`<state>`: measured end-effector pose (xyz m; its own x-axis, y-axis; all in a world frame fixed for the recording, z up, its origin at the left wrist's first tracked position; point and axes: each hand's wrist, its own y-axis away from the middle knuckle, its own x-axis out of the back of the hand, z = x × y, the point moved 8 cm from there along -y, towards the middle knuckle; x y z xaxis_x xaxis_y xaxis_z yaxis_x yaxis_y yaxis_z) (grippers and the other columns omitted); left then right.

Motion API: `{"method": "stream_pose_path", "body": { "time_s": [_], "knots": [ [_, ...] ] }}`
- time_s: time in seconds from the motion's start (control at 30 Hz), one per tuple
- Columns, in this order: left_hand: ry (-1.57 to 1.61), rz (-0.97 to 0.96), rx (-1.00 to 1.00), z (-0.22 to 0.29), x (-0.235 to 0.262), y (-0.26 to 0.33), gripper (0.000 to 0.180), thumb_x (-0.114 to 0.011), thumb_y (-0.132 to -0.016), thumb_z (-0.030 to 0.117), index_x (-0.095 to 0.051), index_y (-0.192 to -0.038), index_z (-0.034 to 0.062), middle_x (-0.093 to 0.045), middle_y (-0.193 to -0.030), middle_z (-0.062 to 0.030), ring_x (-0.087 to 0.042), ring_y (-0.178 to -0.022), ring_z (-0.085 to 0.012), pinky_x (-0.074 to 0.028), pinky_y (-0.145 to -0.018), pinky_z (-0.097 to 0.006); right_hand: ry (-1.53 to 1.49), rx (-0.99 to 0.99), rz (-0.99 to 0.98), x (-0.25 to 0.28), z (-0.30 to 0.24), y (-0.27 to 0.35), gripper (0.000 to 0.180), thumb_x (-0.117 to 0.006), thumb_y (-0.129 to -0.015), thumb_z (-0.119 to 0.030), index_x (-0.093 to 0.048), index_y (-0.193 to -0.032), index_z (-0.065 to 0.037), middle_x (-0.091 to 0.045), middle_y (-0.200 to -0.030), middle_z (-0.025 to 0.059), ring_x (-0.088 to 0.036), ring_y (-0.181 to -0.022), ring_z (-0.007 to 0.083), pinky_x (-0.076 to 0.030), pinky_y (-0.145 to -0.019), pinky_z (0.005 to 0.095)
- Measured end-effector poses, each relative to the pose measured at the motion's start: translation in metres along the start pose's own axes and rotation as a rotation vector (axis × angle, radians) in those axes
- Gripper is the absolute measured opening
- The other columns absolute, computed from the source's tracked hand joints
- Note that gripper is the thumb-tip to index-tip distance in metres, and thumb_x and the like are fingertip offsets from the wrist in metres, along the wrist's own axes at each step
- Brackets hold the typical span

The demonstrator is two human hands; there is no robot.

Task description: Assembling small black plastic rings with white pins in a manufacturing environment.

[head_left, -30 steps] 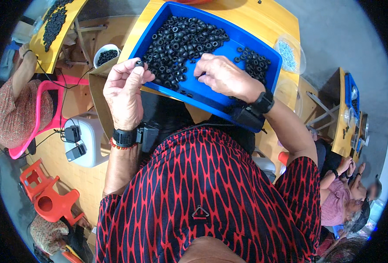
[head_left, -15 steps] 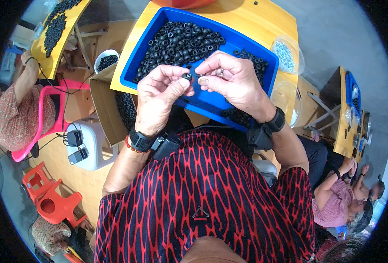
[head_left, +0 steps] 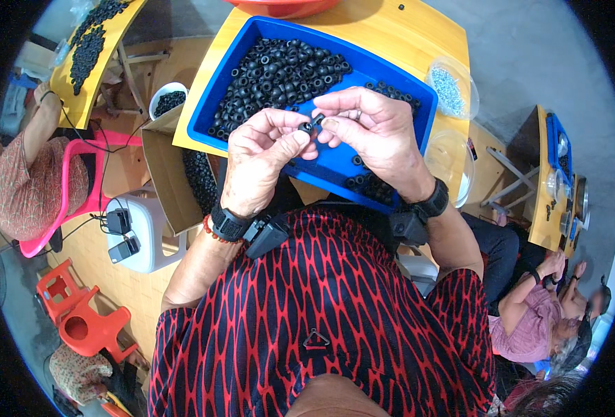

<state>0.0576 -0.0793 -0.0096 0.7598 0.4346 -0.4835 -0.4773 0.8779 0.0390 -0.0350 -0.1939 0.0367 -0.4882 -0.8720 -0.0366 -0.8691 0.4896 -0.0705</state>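
My left hand (head_left: pixel 260 154) pinches a small black ring-shaped part (head_left: pixel 306 128) between thumb and fingertips. Close against it, my right hand (head_left: pixel 377 135) grips a small dark piece (head_left: pixel 318 119) with thumb and forefinger; its exact kind is too small to tell. Both hands are raised over the near part of a blue tray (head_left: pixel 384 59). A heap of black ring-shaped parts (head_left: pixel 279 73) fills the tray's left and far side, with smaller groups on its right side, partly behind my right hand.
The tray stands on a yellow table (head_left: pixel 418 35). Right of it are a clear bowl of pale blue bits (head_left: pixel 447 92) and a clear container (head_left: pixel 453 156). Left are a cardboard box (head_left: pixel 160 170) and a white bowl (head_left: pixel 160 104) with black parts. Other people sit at both sides.
My hands have come together, so the two pinched pieces are now nearly touching. The left hand has shifted slightly right; the dark piece in my right fingers shows more clearly.
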Motion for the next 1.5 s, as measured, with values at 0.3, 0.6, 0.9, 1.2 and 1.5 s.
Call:
{"method": "stream_pose_path", "body": {
  "time_s": [0.3, 0.6, 0.9, 1.2, 1.5],
  "knots": [
    [-0.020, 0.011, 0.008, -0.001, 0.002, 0.000, 0.019, -0.063, -0.092, 0.003, -0.060, -0.109, -0.0032, -0.070, -0.097, -0.0164, -0.069, -0.082, -0.0197, -0.059, -0.077, -0.034, 0.292, 0.206, 0.017, -0.002, -0.014, 0.001, 0.015, -0.068, -0.085, 0.002, -0.070, -0.100, -0.001, -0.066, -0.084, 0.0060, -0.067, -0.074, 0.0111, -0.052, -0.063, 0.0230],
    [-0.036, 0.021, -0.002, 0.000, 0.002, 0.002, 0.019, -0.065, -0.091, 0.003, -0.060, -0.108, -0.0032, -0.070, -0.096, -0.0144, -0.068, -0.077, -0.0182, -0.058, -0.074, -0.032, 0.358, 0.205, -0.033, -0.007, -0.015, 0.001, 0.016, -0.064, -0.086, 0.008, -0.069, -0.100, 0.003, -0.065, -0.093, 0.0075, -0.064, -0.077, 0.0102, -0.054, -0.068, 0.0223],
    [-0.033, 0.030, 0.006, -0.001, 0.001, 0.001, 0.017, -0.066, -0.090, 0.003, -0.060, -0.105, -0.0035, -0.069, -0.094, -0.0134, -0.068, -0.076, -0.0176, -0.058, -0.071, -0.031, 0.468, 0.365, -0.044, -0.010, -0.025, -0.002, 0.014, -0.064, -0.083, 0.003, -0.071, -0.094, -0.003, -0.065, -0.080, 0.0102, -0.067, -0.070, 0.0205, -0.052, -0.060, 0.0284],
    [-0.013, 0.025, 0.067, -0.004, -0.001, 0.001, 0.018, -0.067, -0.090, 0.005, -0.060, -0.104, -0.0036, -0.070, -0.093, -0.0139, -0.068, -0.075, -0.0175, -0.060, -0.070, -0.032, 0.506, 0.383, -0.209, -0.016, -0.024, -0.001, 0.022, -0.056, -0.084, 0.013, -0.070, -0.098, 0.002, -0.067, -0.086, 0.0100, -0.066, -0.072, 0.0140, -0.053, -0.064, 0.0243],
    [0.157, 0.076, 0.154, -0.009, -0.002, -0.001, 0.015, -0.065, -0.088, -0.003, -0.061, -0.103, -0.0049, -0.070, -0.092, -0.0168, -0.071, -0.076, -0.0210, -0.061, -0.071, -0.032, 0.349, 0.316, -0.149, -0.010, -0.014, -0.004, 0.010, -0.066, -0.081, 0.002, -0.071, -0.090, 0.000, -0.065, -0.084, 0.0083, -0.064, -0.075, 0.0178, -0.052, -0.067, 0.0274]
  ]
}}
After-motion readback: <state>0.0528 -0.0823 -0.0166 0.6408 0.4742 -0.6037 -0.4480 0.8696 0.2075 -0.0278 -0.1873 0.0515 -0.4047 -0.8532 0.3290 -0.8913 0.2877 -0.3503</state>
